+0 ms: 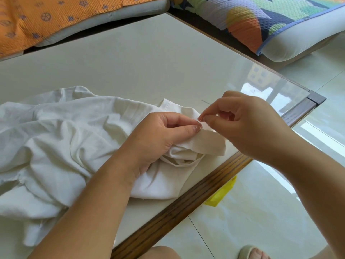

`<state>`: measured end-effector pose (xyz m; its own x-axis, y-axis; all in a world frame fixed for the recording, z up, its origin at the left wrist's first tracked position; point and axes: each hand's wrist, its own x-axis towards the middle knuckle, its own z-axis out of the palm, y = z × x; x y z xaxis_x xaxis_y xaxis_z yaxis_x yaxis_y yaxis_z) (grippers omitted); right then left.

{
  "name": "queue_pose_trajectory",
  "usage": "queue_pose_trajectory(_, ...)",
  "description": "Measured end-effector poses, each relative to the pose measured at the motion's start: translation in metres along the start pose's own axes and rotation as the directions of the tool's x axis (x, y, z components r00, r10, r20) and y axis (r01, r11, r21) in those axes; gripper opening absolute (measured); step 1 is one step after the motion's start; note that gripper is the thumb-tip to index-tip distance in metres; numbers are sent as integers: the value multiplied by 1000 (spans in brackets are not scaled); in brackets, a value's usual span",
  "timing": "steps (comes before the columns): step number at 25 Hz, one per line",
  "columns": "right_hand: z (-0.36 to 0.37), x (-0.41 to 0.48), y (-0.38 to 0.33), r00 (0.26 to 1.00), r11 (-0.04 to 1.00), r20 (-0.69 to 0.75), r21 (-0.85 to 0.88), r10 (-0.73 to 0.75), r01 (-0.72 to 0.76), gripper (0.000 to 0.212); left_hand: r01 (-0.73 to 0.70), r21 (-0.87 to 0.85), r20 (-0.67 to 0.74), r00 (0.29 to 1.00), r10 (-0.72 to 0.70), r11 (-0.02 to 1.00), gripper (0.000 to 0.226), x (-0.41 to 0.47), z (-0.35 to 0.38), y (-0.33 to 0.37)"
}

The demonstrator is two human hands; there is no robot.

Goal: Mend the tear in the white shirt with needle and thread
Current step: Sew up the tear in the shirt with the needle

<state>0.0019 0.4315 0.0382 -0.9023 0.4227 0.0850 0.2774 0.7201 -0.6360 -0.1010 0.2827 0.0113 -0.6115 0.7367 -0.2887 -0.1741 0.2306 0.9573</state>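
The white shirt (pixel 61 139) lies crumpled over the left and middle of the table. My left hand (pixel 160 137) grips a folded edge of it near the table's right edge, thumb pressed on the cloth. My right hand (pixel 248 124) pinches thumb and forefinger together right at that edge, beside my left thumb. The needle itself is hidden between those fingertips. A thin dark thread (pixel 206 102) runs across the table just behind my right hand.
The pale glossy table (pixel 141 58) has a wooden rim (pixel 186 204) along its near right side. Cushioned seats, orange (pixel 46 17) and multicoloured (pixel 270 21), border the far sides. A yellow object (pixel 222 193) lies on the tiled floor under the rim.
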Motion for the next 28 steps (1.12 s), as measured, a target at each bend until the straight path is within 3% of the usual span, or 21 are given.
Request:
queue_pose_trajectory(4, 4, 0, -4, 996, 1000, -83, 27, 19, -17, 20, -7, 1, -6, 1000, 7, 1000, 14, 1, 0, -1)
queue_pose_trajectory(8, 3, -2, -6, 992, 996, 101, 29, 75, -79, 17, -22, -18, -11, 1000, 22, 1000, 14, 1, -1, -2)
queue_pose_trajectory(11, 2, -4, -4, 972, 997, 222, 8, 74, -78, 27, -42, -60, -36, 999, 40, 997, 11, 2, -1, -2)
queue_pose_trajectory(18, -17, 1, 5, 984, 984, 110, 98, 139, -150, 20, -54, 28, -72, 996, 56, 998, 16, 3, -12, 0)
queue_pose_trajectory(22, -11, 2, 5, 986, 991, 119, 52, 114, -121, 19, -74, 39, -94, 993, 78, 996, 12, 4, -12, -1)
queue_pose_trajectory(28, -24, -4, -7, 980, 961, -198, 274, 31, 25, 35, -96, 46, -91, 991, 100, 994, 9, 4, -11, -2)
